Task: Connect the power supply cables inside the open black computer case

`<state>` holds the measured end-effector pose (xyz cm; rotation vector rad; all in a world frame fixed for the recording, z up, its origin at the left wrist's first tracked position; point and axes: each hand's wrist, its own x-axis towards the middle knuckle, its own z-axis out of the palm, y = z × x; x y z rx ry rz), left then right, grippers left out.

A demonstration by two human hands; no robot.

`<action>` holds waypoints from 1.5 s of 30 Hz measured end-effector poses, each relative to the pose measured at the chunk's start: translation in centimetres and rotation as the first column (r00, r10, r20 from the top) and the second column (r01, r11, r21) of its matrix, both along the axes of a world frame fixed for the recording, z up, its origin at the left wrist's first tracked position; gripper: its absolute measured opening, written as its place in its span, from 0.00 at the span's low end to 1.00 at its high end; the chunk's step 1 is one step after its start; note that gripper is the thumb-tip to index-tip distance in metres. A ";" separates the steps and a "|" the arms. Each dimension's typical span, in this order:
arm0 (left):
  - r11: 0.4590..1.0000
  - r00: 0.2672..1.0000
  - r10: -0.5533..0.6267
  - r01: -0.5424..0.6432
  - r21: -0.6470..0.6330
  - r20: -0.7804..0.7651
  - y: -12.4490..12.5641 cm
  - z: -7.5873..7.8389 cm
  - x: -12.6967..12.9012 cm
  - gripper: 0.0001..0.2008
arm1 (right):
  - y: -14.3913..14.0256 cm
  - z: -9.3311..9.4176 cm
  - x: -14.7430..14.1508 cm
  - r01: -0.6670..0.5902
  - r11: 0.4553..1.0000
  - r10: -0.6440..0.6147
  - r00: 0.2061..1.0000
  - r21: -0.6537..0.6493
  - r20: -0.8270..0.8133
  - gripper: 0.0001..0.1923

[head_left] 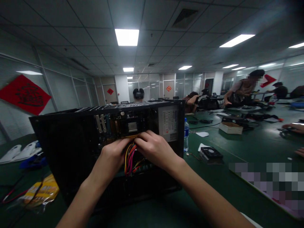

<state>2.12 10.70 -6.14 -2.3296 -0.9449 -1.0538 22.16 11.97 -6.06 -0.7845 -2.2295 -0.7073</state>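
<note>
A black computer case (71, 136) stands on the table in front of me, its side open towards me. Inside are a motherboard (121, 118), several slots (101, 123) and a labelled power supply (168, 123). My left hand (115, 150) and my right hand (153, 147) reach in, fingers closed and close together at a yellowish strip (129, 137) below a square silvery part (132, 127). Between and below the hands hangs a bundle of coloured cables (130, 160). My fingertips are hidden, so what they grip cannot be seen.
Right of the case are a water bottle (186, 134), a black fan-like part (211, 153) and a small open box (230, 128). On the left lie a yellow packet (44, 191) and a blue item (33, 162). Other people sit or lean at tables behind.
</note>
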 end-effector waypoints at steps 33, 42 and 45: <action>0.621 0.916 0.374 -0.365 -0.693 -0.147 4.1 -3.2 -1.3 0.23 | 3.4 -3.9 -1.6 0.250 0.914 -0.179 0.955 -0.319 0.235 0.11; 0.604 0.915 0.382 -0.356 -0.713 -0.132 4.5 -3.5 -0.7 0.22 | 3.6 -3.9 -1.6 0.239 0.885 -0.166 0.964 -0.399 0.209 0.12; 0.570 0.896 0.421 -0.380 -0.728 -0.138 4.4 -3.8 -0.5 0.20 | 3.7 -4.0 -1.6 0.233 0.881 -0.157 0.965 -0.411 0.210 0.13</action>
